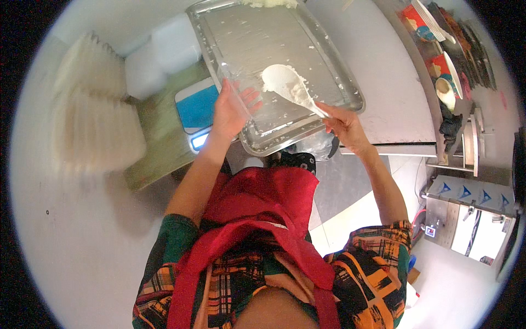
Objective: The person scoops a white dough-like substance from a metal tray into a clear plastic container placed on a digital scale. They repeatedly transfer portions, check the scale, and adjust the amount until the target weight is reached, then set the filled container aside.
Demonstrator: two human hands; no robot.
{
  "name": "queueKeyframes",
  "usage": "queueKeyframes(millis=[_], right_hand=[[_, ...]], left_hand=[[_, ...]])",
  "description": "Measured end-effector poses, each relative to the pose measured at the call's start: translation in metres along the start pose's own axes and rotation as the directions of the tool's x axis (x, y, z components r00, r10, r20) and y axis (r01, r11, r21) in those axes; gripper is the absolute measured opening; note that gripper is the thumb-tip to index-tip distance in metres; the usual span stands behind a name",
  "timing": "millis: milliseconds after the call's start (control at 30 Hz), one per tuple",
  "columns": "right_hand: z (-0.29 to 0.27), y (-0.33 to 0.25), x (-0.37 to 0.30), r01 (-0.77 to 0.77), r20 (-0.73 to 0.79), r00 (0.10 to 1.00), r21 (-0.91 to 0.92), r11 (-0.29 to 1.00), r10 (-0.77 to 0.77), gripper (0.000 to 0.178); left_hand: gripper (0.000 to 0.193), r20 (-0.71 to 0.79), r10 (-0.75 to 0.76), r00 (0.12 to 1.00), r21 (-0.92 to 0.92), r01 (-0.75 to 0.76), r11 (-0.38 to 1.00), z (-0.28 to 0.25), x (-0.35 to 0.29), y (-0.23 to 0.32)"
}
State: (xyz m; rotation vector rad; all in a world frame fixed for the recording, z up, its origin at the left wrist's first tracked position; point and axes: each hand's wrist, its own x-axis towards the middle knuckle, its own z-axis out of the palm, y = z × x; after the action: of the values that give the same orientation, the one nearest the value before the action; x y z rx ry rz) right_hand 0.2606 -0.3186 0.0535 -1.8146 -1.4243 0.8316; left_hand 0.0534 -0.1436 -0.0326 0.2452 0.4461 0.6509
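My right hand (pixel 345 127) is closed around the handle of a white serving spoon (pixel 285 81), whose bowl has white rice stuck in it. The spoon is over a large metal tray (pixel 246 38) with scattered grains on its bottom and rim. At the tray's left edge, my left hand (pixel 234 107) grips a clear see-through plastic piece (pixel 235 90); its full shape is hard to make out. A mound of rice (pixel 269 3) shows at the tray's far end, cut off by the picture's edge.
A scale with a blue top (pixel 196 109) and lit display stands left of the tray on a greenish board (pixel 159 118). Stacked translucent containers (pixel 98 109) and white tubs (pixel 164 52) are farther left. Red and white packages (pixel 444 68) line a shelf at the right.
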Motion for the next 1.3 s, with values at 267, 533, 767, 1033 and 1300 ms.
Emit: queueKeyframes(millis=[267,533,767,1033,1300], right_hand=[[0.018,-0.025,-0.015,0.333,0.115,0.931,-0.654,0.679,-0.347,0.043],[0.008,-0.017,-0.025,0.366,0.119,0.894,-0.75,0.551,-0.431,0.049],[0.0,-0.012,-0.028,0.234,-0.149,0.938,-0.397,0.887,-0.314,0.046],[0.044,-0.056,-0.022,-0.181,0.0,0.963,0.746,0.641,0.271,0.039],[0.074,-0.062,-0.027,-0.286,0.111,0.912,0.862,0.418,0.395,0.038]], left_hand=[[0.096,0.128,-0.028,0.991,-0.134,0.045,0.99,0.001,0.005,0.002],[0.095,0.151,0.026,0.988,-0.217,0.008,0.976,0.001,0.007,0.007],[0.086,0.249,0.039,0.968,-0.226,0.019,0.974,0.011,0.003,0.018],[0.083,0.204,0.056,0.977,-0.182,-0.018,0.983,0.036,-0.002,0.012],[0.072,0.013,0.128,0.992,-0.166,-0.124,0.978,0.058,-0.007,0.011]])
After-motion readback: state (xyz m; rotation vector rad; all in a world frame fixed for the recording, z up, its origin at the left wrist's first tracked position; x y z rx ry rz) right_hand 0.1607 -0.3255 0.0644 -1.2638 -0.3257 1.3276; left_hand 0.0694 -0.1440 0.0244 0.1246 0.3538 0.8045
